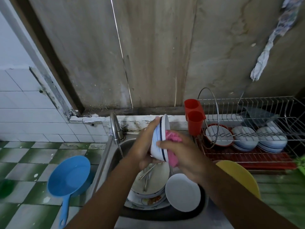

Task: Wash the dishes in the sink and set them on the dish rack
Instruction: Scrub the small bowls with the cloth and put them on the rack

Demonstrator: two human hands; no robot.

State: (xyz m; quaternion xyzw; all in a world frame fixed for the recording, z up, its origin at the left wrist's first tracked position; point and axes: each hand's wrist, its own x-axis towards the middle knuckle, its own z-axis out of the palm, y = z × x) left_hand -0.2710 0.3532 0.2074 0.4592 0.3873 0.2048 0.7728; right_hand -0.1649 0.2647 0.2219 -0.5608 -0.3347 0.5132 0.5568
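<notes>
Bowl [157, 139]: glazed white, with thin blue rings round the outer wall and a dark band at the rim. It is held on its side in the air above the steel sink [110, 157], mouth turned right. From my feed I read the hands as together, both clamped on this one piece.

Left hand [143, 144]: fingers curled round the bowl's back and foot, one fingertip up on the top rim. A cupping grip.

Right hand [184, 154]: wraps a pink cloth [173, 138], soft and nubbly, bunched into the bowl's mouth. The thumb lies across the outer wall, so cloth and rim are pinched between thumb and fingers.

Curved metal tap [115, 128] at the sink's back left. A thin stream of water [121, 151] falls just left of the left wrist.

In the basin under the hands: a stack of round plates [148, 187], food smears on the lower ones, metal cutlery [146, 175] loose on the top one. A plain white dish [182, 192] leans tilted against the stack's right side.

Right of the sink: a wire dish rack [247, 103] over a red ribbed tray [247, 158]. Stacks of white bowls [245, 138] sit inside it, with a red-rimmed dish [217, 134] beside them. A red plastic twin-cup holder [194, 119] is at the rack's left end.

Left of the sink: a blue plastic dipper [71, 176], long handle, water in it, on the green-and-white checked tile counter [33, 156].

A yellow rounded plastic piece [239, 176] shows near the right forearm. I cannot tell what it is.
</notes>
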